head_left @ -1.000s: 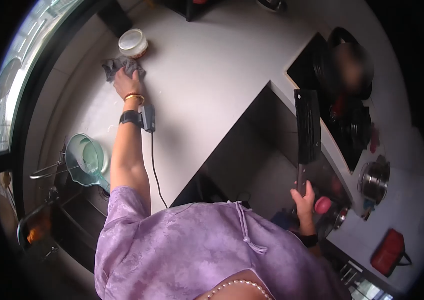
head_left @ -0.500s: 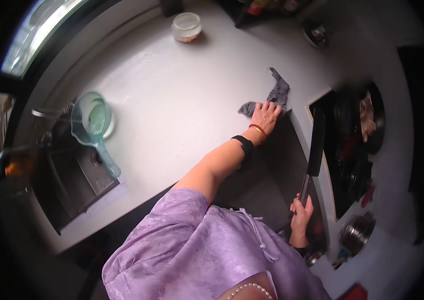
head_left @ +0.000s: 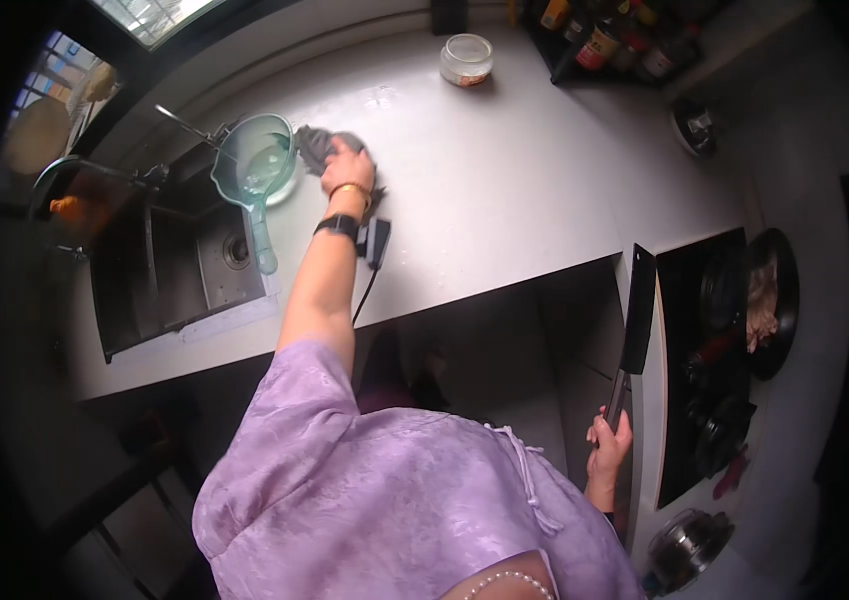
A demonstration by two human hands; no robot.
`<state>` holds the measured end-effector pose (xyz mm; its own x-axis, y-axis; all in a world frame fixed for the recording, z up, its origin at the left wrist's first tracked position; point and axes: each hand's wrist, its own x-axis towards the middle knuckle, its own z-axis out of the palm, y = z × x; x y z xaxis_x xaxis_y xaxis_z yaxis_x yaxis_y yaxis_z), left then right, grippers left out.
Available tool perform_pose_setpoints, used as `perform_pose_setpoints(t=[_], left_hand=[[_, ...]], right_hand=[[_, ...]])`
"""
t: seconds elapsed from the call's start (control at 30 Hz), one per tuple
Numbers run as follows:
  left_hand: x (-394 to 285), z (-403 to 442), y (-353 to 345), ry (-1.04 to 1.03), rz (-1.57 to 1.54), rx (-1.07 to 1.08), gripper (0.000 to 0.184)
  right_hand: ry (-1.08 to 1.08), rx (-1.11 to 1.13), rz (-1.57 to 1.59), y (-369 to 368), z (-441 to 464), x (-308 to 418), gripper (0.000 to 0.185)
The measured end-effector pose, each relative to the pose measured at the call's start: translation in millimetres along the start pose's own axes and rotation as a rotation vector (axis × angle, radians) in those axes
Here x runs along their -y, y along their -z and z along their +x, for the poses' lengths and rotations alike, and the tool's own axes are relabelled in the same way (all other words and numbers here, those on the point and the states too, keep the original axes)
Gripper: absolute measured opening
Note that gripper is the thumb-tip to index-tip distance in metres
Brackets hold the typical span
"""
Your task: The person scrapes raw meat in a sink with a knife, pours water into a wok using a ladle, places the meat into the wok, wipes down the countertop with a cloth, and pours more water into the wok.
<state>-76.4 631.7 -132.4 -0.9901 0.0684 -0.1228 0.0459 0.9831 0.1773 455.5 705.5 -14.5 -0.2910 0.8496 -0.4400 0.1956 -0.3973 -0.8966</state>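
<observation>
My left hand (head_left: 349, 172) presses on a grey cloth (head_left: 317, 146) on the white countertop, its fingers over the bunched fabric. Just left of it stands a translucent green ladle-shaped dipper (head_left: 255, 160), its handle pointing down toward the counter's front edge. My right hand (head_left: 609, 442) is closed around the handle of a cleaver (head_left: 637, 315). The dark blade points up and away from me, in front of the counter beside the stove. A black strap with a small dark device (head_left: 375, 240) sits at my left wrist, a cord hanging from it.
A sink (head_left: 215, 255) with a faucet lies at the left. A glass jar (head_left: 467, 60) stands at the back, near a rack of bottles (head_left: 600, 45). At the right are the black stove (head_left: 695, 400), a pan (head_left: 783, 300) with pale food and a metal pot (head_left: 690, 550).
My left hand has moved the cloth left across the counter, from near the stove to beside the dipper. The cleaver stays in my right hand. The view has shifted.
</observation>
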Motion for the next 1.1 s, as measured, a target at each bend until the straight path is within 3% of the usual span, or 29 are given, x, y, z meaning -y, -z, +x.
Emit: perform_pose_setpoints(t=[0.17,0.23,0.3,0.43,0.47,0.53,0.67,0.9,1.07,1.1], left_hand=[[71.9,-92.4,17.9,0.058,0.041,0.032,0.06],[72.2,-135.4,7.3,-0.154,-0.163,0.051,0.056],[24.3,-165.4,30.9,-0.285,-0.345,0.114,0.049],[-71.6,-218.3,11.6,-0.741,-0.361,0.221,0.045],[-85.1,-232.9,-9.5,-0.875,-0.261,0.152,0.045],[-93.3,-248.9,-29.6,-0.977,-0.16,0.234,0.044],[-56.5,-235.2,-34.8,-0.866,-0.218,0.203,0.043],[127.7,-167.0,7.8,-0.478,-0.032,-0.099,0.053],[248.6,-160.2,45.3,-0.392,0.049,-0.104,0.053],[265.5,-159.5,50.1,-0.394,0.055,-0.105,0.054]], right_hand=[[0.014,0.035,0.031,0.7,5.8,-2.6,0.013],[0.006,0.054,0.075,3.0,11.1,-8.8,0.014],[0.01,0.094,0.089,2.6,16.4,-13.0,0.015],[0.054,0.114,0.072,-6.9,21.3,-10.9,0.014],[0.055,0.131,0.063,-11.1,20.8,-10.1,0.014],[0.052,0.155,0.08,-17.4,19.3,-4.6,0.015],[0.049,0.151,-0.062,-23.5,12.5,0.4,0.016],[0.055,0.352,-0.289,-41.5,5.3,-12.9,0.014],[0.038,0.509,-0.479,-68.0,-4.5,-29.4,0.016],[0.144,0.538,-0.58,-72.5,-7.1,-30.3,0.019]])
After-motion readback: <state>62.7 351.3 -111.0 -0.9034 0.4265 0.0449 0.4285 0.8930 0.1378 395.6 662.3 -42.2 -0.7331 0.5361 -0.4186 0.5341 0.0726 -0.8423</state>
